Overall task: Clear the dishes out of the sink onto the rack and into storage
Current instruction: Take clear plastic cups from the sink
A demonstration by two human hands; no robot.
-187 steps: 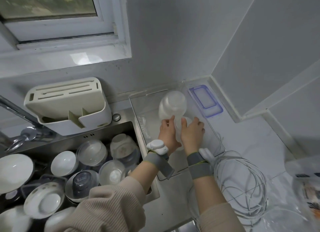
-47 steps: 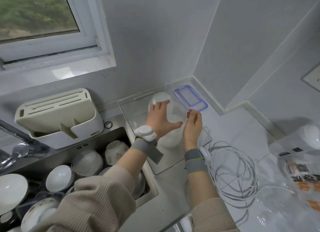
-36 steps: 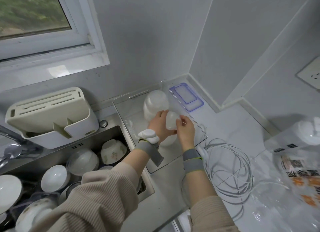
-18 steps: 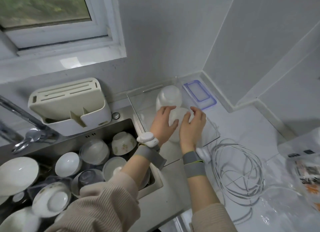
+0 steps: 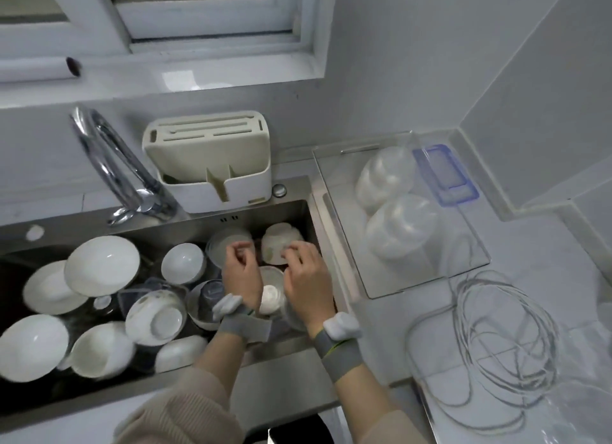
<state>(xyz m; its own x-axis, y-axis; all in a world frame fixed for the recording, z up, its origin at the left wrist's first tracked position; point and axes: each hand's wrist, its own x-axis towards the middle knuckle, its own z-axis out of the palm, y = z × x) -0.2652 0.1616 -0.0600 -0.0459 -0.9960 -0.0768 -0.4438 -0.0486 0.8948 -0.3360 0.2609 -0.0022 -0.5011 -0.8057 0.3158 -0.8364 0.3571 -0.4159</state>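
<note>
Both hands are positioned over the right end of the steel sink point(image 5: 299, 208). The left hand point(image 5: 240, 274) and right hand point(image 5: 306, 278) have loosely curled fingers, nothing held. The patterned white ceramic bowl point(image 5: 276, 245), tilted beneath the right fingertips, should be gripped by its rim and lifted clear of neighbouring dishes.

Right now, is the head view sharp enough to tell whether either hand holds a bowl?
Head view: motion blur smears both hands, left hand and right hand, over the sink; fingers curled, no clear hold visible. Wide-angle bends the faucet.
</note>
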